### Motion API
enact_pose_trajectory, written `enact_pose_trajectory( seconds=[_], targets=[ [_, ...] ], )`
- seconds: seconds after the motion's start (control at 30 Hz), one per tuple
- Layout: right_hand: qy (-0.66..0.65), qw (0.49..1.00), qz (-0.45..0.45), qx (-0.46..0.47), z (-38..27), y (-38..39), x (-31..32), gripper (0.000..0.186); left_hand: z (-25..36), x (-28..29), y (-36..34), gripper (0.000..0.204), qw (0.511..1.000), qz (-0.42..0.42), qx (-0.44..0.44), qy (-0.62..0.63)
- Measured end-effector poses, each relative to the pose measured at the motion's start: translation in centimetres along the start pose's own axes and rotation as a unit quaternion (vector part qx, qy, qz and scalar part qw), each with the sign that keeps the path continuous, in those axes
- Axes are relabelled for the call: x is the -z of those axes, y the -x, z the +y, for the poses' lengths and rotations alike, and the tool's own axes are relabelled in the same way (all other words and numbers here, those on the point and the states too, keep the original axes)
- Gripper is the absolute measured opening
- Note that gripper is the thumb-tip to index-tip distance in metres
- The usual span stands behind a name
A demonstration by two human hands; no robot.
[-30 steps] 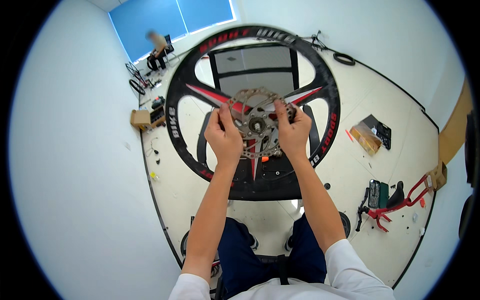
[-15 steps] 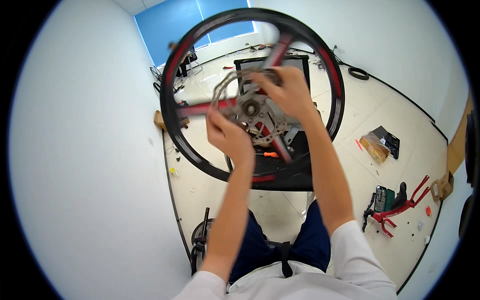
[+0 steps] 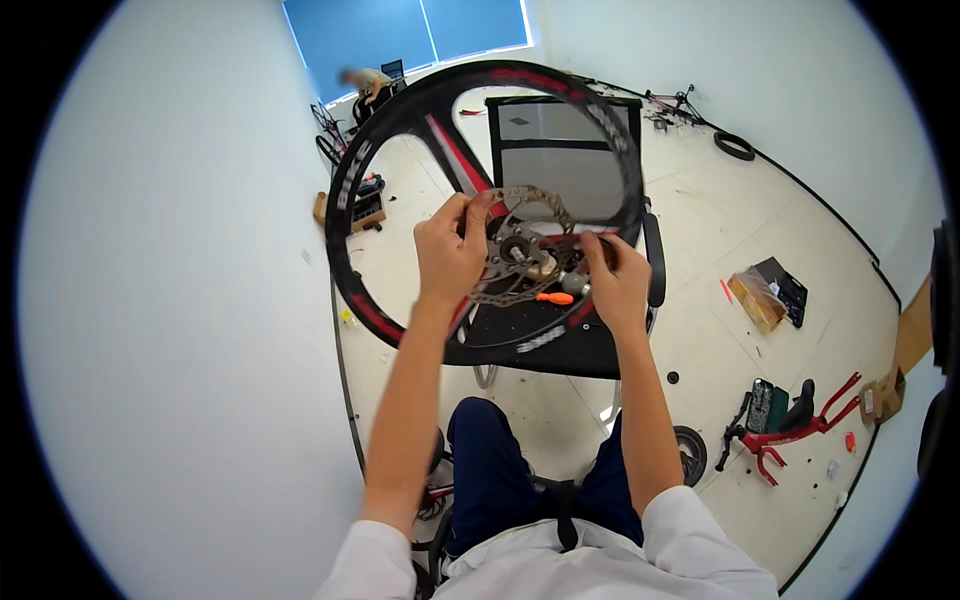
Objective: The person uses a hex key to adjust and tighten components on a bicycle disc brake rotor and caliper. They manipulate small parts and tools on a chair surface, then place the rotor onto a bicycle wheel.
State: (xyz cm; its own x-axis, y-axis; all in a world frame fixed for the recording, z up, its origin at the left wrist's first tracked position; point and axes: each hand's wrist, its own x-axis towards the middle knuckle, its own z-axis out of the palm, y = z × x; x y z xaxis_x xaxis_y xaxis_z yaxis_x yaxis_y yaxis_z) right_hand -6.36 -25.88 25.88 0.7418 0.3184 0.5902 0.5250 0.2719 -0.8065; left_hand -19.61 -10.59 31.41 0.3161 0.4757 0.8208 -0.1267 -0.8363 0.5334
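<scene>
A bicycle wheel point(image 3: 456, 152) with a black rim and red-and-silver spokes is held up in front of me, tilted over a black chair. A perforated metal brake disc point(image 3: 545, 203) sits at its hub. My left hand point(image 3: 450, 250) is closed at the disc's left edge, beside a spoke, thumb on top. My right hand point(image 3: 620, 285) pinches near the disc's right edge by another spoke; its exact contact is partly hidden. On the seat behind the wheel lies an orange-handled screwdriver point(image 3: 554, 298), with small metal parts partly covered.
The chair point(image 3: 575, 360) stands before my knees. On the floor at right lie an open tool case point(image 3: 787, 290), a red bicycle frame point(image 3: 800, 432) and a cardboard box point(image 3: 882, 397). A tyre point(image 3: 734, 146) lies farther back. Another person point(image 3: 372, 85) sits far left by the window.
The wheel has turned and come lower and slightly left, its spokes now at other angles. My left hand has moved up the disc's side; my right hand has come down from its top to the right.
</scene>
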Motion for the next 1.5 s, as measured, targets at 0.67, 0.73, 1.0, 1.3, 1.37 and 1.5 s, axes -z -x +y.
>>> enact_pose_trajectory(
  seconds=[0.67,0.73,1.0,1.3,1.37,1.5],
  targets=[
    [0.058,0.925,0.044,-0.374,20.1,14.8,20.9,0.022,-18.5,25.6,20.0,0.032,0.89,-0.06,0.284,-0.351],
    [0.075,0.921,0.023,-0.381,19.1,14.2,20.6,0.022,-20.7,26.3,24.3,0.034,0.862,-0.043,0.336,-0.378],
    [0.14,0.892,-0.01,-0.43,18.1,14.6,20.4,0.019,-29.8,30.2,43.7,0.043,0.708,0.093,0.558,-0.423],
    [0.186,0.87,-0.051,-0.453,18.3,15.4,18.9,0.013,-30.1,24.3,53.7,0.045,0.561,0.419,0.703,-0.127],
    [0.202,0.88,-0.052,-0.426,19.9,15.3,19.3,0.012,-30.0,23.1,53.9,0.044,0.533,0.49,0.682,-0.104],
    [0.183,0.86,-0.061,-0.473,19.2,15.0,17.0,0.013,-29.4,21.9,54.8,0.042,0.48,0.58,0.658,-0.04]
  ],
)
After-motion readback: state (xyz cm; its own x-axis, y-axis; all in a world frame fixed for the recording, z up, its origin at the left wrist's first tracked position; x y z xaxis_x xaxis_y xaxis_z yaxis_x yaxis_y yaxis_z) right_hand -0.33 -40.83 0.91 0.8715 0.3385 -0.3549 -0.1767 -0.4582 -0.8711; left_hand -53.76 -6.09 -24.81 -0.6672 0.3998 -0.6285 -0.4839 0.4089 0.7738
